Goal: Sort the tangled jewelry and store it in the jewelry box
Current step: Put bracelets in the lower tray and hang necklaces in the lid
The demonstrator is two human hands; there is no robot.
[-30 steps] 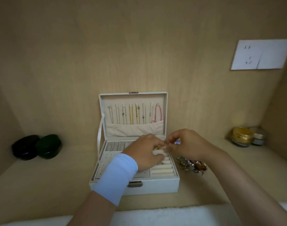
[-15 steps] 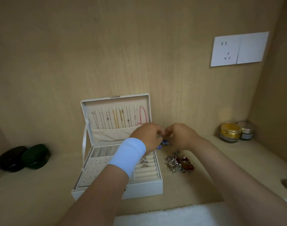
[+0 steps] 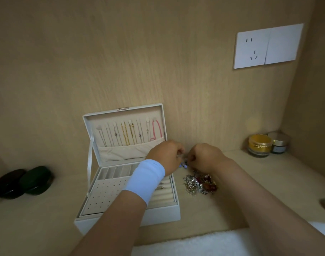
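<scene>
A white jewelry box stands open on the wooden shelf, with several necklaces hanging in its lid. A few rings sit in the ring rolls at its right side. A tangled pile of jewelry lies on the shelf just right of the box. My left hand and my right hand meet above the box's back right corner. Their curled fingers pinch a small piece with blue beads between them. A white band wraps my left wrist.
Two dark oval cases, one black and one green, lie at the far left. A gold jar and a smaller silver-lidded jar stand at the back right. A wall socket is above. White fluffy cloth edges the front.
Both hands have risen from the ring rolls to the box's back right corner, still pinched together. The blue-beaded piece now hangs between them. The view has shifted right.
</scene>
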